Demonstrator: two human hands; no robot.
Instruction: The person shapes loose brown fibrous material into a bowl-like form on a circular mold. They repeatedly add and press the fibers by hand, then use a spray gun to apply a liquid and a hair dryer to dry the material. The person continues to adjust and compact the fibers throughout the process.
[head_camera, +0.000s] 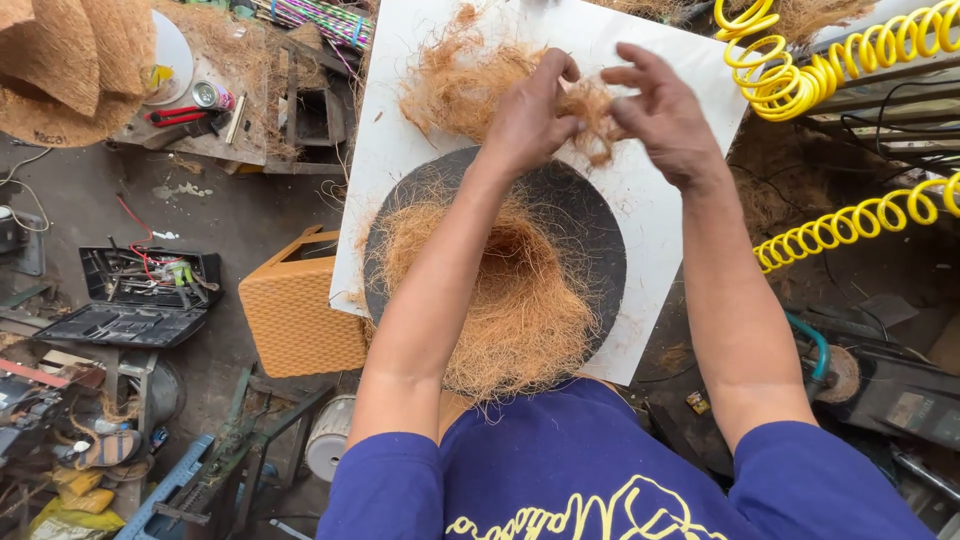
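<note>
Head-cam view looking down at a person in a blue shirt w/ both bare arms stretched fwd over a white tabletop (660, 260) at frame center.

Left arm runs up from lower center, elbow bent slightly, wrist near upper center. Left hand (532, 115) is curled, fingers and thumb pinched closed on a small tuft of coir fiber (590, 115), back of hand toward camera.

Right arm comes up from lower right, forearm angled toward upper center. Right hand (662, 112) is half open, fingers spread and bent, fingertips touching the same tuft from the right side; whether it truly grips it can't be told. The tuft sits between the two hands, above the tabletop.

Just upper left of the hands, a loose fiber pile (455, 80) lies on the white board. Below the hands, at center, a round dark disc (590, 230) holds a hollowed nest of fiber (510, 290), partly hidden by the left forearm.

Around: yellow coiled hoses (840, 65) upper right and right, an orange woven box (295, 310) left of the tabletop, an open black toolbox (135, 295) at left on the floor.
</note>
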